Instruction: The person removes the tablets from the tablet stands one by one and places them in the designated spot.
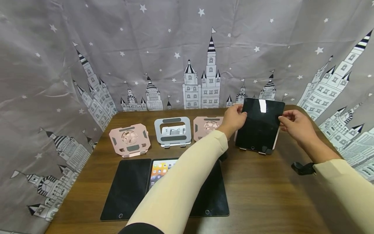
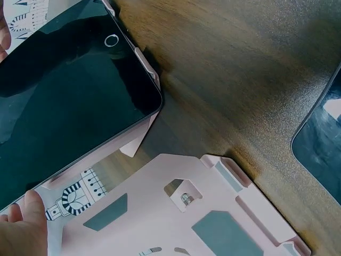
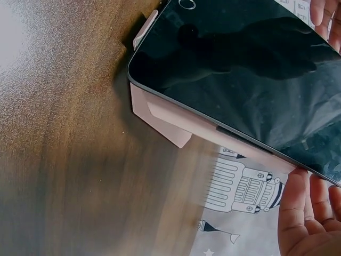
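Observation:
A black tablet (image 1: 258,126) leans on a pink stand (image 3: 160,118) at the right rear of the table, its screen dark and its round button at the bottom. Small lips of the stand show under its lower edge. My left hand (image 1: 234,119) holds the tablet's left edge, thumb at the front. On the opposite edge, my right hand (image 1: 296,125) pinches it with the thumb in front and fingers behind. Most of the stand is hidden by the tablet.
Left of the tablet stand a pink stand (image 1: 201,126), a silver-blue stand (image 1: 158,130) and another pink stand (image 1: 142,138). In front lie a dark tablet (image 1: 125,188), a lit tablet (image 1: 157,172) partly under my left sleeve, and another dark tablet (image 1: 216,195). A castle-print curtain (image 1: 163,29) hangs behind.

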Tool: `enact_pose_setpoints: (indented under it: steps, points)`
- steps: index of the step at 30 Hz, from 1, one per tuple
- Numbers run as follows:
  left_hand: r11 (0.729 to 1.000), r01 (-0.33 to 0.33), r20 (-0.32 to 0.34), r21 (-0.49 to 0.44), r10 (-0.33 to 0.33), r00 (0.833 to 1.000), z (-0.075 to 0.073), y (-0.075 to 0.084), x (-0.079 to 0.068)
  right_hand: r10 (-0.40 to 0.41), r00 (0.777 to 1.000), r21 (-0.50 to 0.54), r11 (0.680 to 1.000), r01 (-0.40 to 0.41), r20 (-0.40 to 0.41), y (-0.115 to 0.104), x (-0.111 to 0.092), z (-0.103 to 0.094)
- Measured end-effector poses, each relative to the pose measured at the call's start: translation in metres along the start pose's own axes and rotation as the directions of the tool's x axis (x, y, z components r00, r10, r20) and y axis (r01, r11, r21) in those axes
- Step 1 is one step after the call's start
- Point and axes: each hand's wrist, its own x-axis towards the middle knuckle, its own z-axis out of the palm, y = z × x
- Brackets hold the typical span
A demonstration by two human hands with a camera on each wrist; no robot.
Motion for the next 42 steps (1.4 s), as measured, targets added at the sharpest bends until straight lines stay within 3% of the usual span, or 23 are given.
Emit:
enact_pose_setpoints:
  steps: [7,19,30,35,42]
  points:
    - [0.999,0.011,0.016,-0.052,-0.010,1.000,-0.003,-0.002,-0.001,-0.019,1.000,-0.061,0.998,0.019,-0.003,0.000,0.000,0.000]
    - [0.995,-0.006,-0.034,-0.099,0.003,0.999,0.001,-0.005,0.000,-0.084,0.994,-0.179,0.981,0.072,-0.064,0.001,-0.007,-0.003]
    - [0.997,-0.005,-0.110,-0.073,-0.003,0.994,0.001,-0.005,0.000,-0.177,0.969,-0.149,0.977,0.153,-0.169,0.003,-0.013,0.000]
    - [0.998,-0.008,-0.112,-0.066,0.001,0.994,0.001,-0.006,-0.002,-0.201,0.956,-0.146,0.974,0.173,-0.212,0.004,-0.015,0.001]
    - [0.994,-0.020,-0.099,-0.108,0.009,0.995,-0.001,-0.007,-0.006,-0.183,0.956,-0.108,0.981,0.162,-0.229,0.004,-0.017,0.002]
